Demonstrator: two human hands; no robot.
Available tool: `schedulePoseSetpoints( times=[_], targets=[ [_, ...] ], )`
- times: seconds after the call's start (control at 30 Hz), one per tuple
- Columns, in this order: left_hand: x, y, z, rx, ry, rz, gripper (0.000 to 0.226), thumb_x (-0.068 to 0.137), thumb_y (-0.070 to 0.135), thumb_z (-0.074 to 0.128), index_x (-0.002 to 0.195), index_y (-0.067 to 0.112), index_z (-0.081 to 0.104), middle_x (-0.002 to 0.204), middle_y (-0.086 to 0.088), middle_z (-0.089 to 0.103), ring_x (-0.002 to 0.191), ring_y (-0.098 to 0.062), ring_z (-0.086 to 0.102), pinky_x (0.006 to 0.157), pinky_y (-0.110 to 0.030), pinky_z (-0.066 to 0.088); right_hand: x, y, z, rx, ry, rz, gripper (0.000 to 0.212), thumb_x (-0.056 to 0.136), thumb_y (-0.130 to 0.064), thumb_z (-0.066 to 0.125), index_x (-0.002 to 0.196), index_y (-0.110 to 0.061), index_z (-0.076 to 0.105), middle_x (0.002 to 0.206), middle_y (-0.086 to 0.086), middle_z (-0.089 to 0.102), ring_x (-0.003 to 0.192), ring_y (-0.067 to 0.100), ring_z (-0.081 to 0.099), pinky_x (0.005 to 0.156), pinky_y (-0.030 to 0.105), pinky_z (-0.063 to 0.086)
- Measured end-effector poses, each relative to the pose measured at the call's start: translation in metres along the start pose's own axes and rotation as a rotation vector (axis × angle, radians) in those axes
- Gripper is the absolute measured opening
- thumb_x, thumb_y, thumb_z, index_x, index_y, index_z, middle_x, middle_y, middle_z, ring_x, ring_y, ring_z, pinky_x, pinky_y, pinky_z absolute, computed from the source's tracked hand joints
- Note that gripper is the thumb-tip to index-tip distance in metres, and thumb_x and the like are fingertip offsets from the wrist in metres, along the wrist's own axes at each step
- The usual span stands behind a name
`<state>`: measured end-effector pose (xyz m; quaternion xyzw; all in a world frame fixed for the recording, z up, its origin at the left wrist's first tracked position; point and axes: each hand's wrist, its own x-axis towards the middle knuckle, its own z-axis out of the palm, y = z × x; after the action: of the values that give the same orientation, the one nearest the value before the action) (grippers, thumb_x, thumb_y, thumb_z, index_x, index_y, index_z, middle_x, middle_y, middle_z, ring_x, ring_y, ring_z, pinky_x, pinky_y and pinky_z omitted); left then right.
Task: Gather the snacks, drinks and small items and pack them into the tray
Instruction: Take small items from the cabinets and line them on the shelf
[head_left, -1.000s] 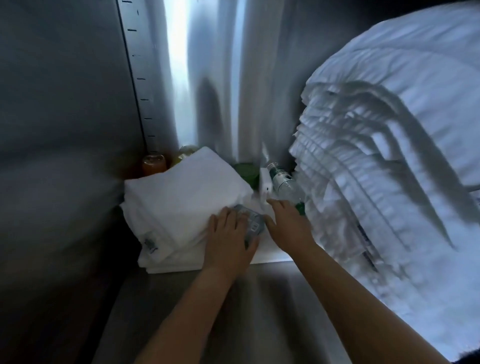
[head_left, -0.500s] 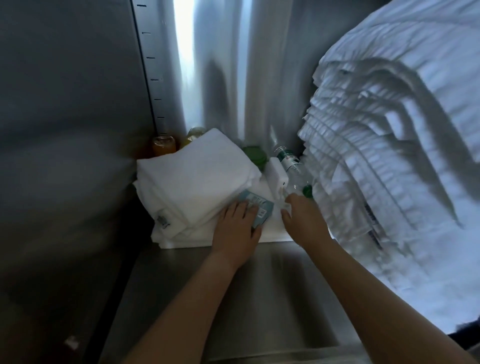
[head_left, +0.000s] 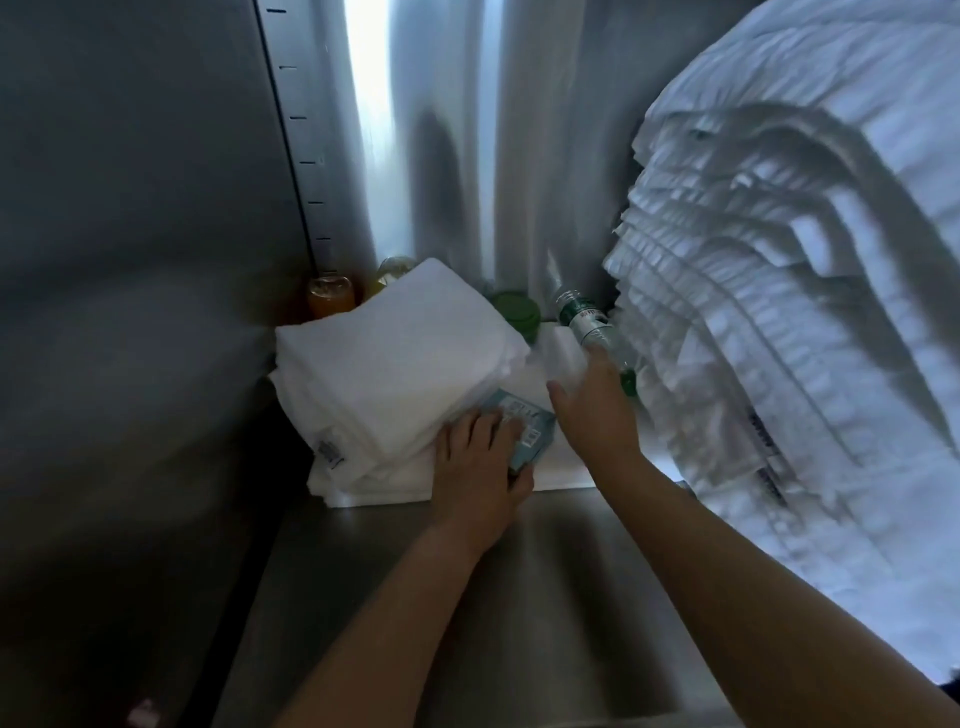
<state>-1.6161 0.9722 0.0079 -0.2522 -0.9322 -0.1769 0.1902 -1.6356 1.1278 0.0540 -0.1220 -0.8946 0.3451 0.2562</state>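
Two hands meet at the foot of a pile of folded white towels (head_left: 389, 364). The left hand (head_left: 478, 467) has hold of a pale blue packet (head_left: 527, 428). Its fingers lie curled over the packet's top and the thumb hooks the near edge, so the packet sits under the fingers, pressed against the towels.

The right hand (head_left: 597, 415), just beside it, reaches to a clear water bottle (head_left: 584, 325) with a green label. Its fingers are up against the bottle's lower part, but blur hides whether they curl round it. The bottle is tilted, its green cap (head_left: 628, 383) low at the hand's right edge and its base higher, toward the back wall.

A white box (head_left: 558, 353) lies between the bottle and the towels. Behind the towels a green lid (head_left: 514, 312), an orange drink (head_left: 330, 296) and a yellowish bottle (head_left: 395, 267) stand in the corner. To the right rises a tall stack of white linen (head_left: 779, 312). Everything rests on a steel shelf (head_left: 467, 597) closed in by steel walls (head_left: 156, 208).
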Motion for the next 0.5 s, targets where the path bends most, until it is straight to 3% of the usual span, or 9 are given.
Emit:
schedulePoseSetpoints(
  times=[0.07,0.23,0.5],
  targets=[
    [0.001,-0.001,0.002,-0.035,0.012,0.0,0.057,0.086,0.041,0.056,0.137,0.019,0.043,0.144,-0.006,0.038,0.135,-0.026,0.028,0.112,-0.04,0.016,0.01,0.0,0.006,-0.082,-0.046,-0.008,0.063,0.092,-0.023,0.058,0.146,-0.013,0.026,0.142,0.015,0.039,0.124,0.028,0.046,0.098,0.037,0.04],
    [-0.001,0.001,0.005,-0.111,-0.008,-0.013,0.061,0.087,0.04,0.059,0.14,0.018,0.039,0.148,-0.007,0.031,0.141,-0.026,0.015,0.113,-0.037,0.017,0.011,0.007,0.011,-0.251,-0.132,-0.003,0.064,0.094,-0.009,0.047,0.15,-0.024,0.019,0.127,0.02,0.042,0.094,0.031,0.056,0.075,0.034,0.043],
    [-0.006,0.007,-0.001,-0.01,-0.036,-0.037,0.063,0.09,0.044,0.052,0.144,0.023,0.029,0.151,-0.004,0.023,0.14,-0.025,0.013,0.114,-0.035,0.019,-0.02,0.012,-0.003,-0.358,-0.146,-0.105,0.069,0.092,-0.003,0.047,0.149,-0.031,0.022,0.128,0.017,0.039,0.09,0.028,0.058,0.076,0.032,0.046]
  ],
)
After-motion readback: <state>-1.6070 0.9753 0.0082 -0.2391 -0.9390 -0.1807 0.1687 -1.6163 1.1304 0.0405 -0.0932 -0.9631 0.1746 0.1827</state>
